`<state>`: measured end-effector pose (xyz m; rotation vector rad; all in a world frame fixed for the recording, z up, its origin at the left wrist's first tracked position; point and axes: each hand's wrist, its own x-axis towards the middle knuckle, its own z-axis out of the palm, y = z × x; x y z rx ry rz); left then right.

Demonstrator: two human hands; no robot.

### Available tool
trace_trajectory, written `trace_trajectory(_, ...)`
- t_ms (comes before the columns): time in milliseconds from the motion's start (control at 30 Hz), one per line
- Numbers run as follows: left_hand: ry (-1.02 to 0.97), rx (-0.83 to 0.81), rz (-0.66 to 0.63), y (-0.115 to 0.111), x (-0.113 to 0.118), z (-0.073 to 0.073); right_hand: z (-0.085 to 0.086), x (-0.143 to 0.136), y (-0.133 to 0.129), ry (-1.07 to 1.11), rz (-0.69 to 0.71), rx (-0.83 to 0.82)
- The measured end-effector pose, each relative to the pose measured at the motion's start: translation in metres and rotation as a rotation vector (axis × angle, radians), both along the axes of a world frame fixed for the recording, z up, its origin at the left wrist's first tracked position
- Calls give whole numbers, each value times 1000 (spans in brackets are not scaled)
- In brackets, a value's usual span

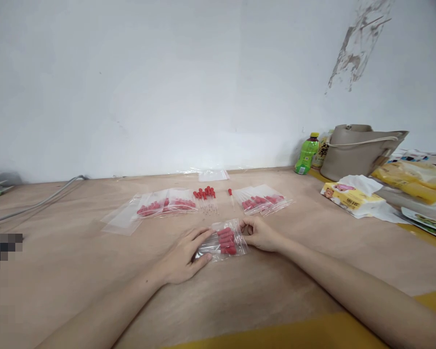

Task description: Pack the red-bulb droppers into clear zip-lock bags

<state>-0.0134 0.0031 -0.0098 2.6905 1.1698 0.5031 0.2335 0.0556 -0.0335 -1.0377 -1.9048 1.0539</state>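
Note:
A clear zip bag (pixel 242 246) lies in front of me with several red-bulbed droppers (pixel 226 237) inside, their bulbs toward the right. My left hand (pixel 183 257) is at the bag's left end, thumb along the near edge and fingers on the far edge, gripping it between them. At the right edge, my right hand (pixel 259 234) pinches the plastic with thumb and forefinger. Beyond the hands sits a loose bunch of droppers (pixel 206 195), with a single dropper (pixel 230 195) to its right.
Filled bags (pixel 167 202) lie to the left of the bunch, and more filled bags (pixel 263 199) to the right. A flat clear bag (pixel 213 175) is by the wall. Farther right are a tissue pack (pixel 352 198), a green bottle (pixel 307 155) and a grey bag (pixel 356 152). A cable (pixel 51 198) runs at left.

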Motion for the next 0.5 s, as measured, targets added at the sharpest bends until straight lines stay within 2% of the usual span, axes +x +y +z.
trace_trajectory(167, -2, -7, -11, 0, 0, 1, 1, 2, 6, 117, -237, -36)
trace_trajectory(367, -2, 18, -17, 1, 0, -1, 4, -8, 1, 44, 12, -120)
trace_trajectory(433, -16, 113, 51, 1, 1, -4, 7, -8, -2, 83, 19, -126)
trace_trajectory(500, -49, 264, 189, 3, 1, -6, 14, -3, -2, 156, 32, -151)
